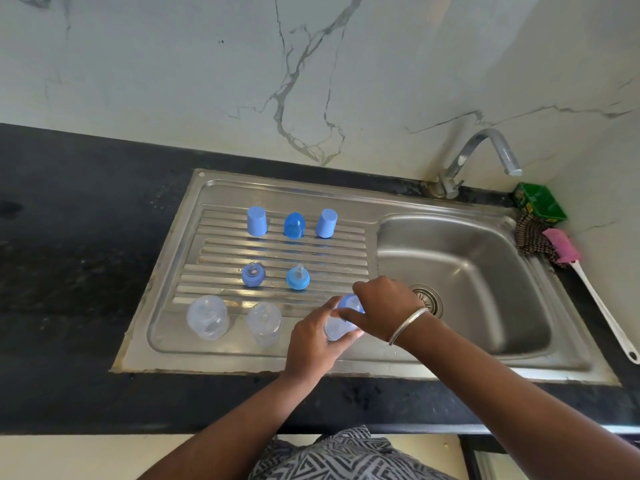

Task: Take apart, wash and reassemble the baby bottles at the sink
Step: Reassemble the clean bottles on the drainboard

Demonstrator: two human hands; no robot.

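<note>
Head view: left hand (pixel 309 344) grips a clear bottle (pixel 337 330) on the drainboard (pixel 221 244), beside the sink basin (pixel 485 271). Right hand (pixel 382 308) pinches its blue collar (pixel 350 303).

The right hand (pixel 381 306) covers most of the blue collar (pixel 349 302), hiding its teat and the grip.

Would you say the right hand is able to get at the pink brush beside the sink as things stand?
Probably not right away: the right hand grips the blue collar on the bottle that the left hand holds. Once freed, only the open basin lies between it and the pink brush.
</note>
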